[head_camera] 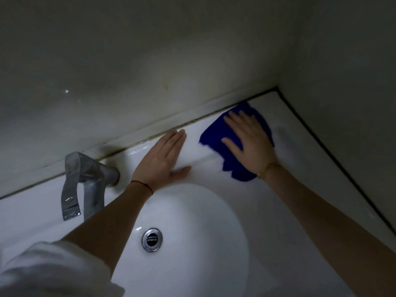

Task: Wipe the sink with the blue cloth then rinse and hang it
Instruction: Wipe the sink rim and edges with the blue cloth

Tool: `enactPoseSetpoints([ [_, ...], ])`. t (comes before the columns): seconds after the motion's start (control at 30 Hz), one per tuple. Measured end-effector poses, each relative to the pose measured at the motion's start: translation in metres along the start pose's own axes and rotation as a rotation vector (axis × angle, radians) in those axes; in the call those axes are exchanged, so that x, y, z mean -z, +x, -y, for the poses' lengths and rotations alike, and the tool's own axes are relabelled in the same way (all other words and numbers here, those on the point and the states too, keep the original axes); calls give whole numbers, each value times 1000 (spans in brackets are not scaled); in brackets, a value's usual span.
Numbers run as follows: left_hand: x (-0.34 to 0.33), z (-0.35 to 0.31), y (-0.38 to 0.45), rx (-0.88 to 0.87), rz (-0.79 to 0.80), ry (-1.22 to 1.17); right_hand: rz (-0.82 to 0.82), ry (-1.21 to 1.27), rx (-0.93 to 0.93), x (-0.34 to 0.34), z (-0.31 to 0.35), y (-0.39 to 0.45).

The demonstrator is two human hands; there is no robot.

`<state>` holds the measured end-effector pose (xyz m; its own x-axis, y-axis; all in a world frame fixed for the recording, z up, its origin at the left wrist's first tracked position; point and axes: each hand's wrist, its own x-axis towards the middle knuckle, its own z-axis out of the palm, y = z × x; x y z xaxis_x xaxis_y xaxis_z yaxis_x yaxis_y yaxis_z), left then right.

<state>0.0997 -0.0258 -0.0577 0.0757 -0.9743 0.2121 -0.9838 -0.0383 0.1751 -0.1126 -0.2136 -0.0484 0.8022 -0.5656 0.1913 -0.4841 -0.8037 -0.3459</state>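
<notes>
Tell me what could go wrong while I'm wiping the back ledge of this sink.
The blue cloth lies under a flat right hand, not gripped, so it may bunch or slip loose. The left hand leans on the glossy sink ledge and might slide if it is wet. The dark grime in the wall seam could be missed by flat strokes.

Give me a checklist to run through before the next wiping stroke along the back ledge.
1. Right hand flat on the blue cloth: ok.
2. Cloth lying on the sink ledge, near the corner: ok.
3. Left hand braced flat on the ledge, apart from the cloth: ok.
4. Faucet shut, no water running: ok.
5. Cloth damp enough: cannot tell.
6. Dark grime along the wall seam gone: not ok.
</notes>
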Motion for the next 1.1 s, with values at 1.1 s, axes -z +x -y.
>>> enactPoseSetpoints([
  [1.1,0,-1,1,-2,-6,-5,-95,-23,-246,-13,37,13],
])
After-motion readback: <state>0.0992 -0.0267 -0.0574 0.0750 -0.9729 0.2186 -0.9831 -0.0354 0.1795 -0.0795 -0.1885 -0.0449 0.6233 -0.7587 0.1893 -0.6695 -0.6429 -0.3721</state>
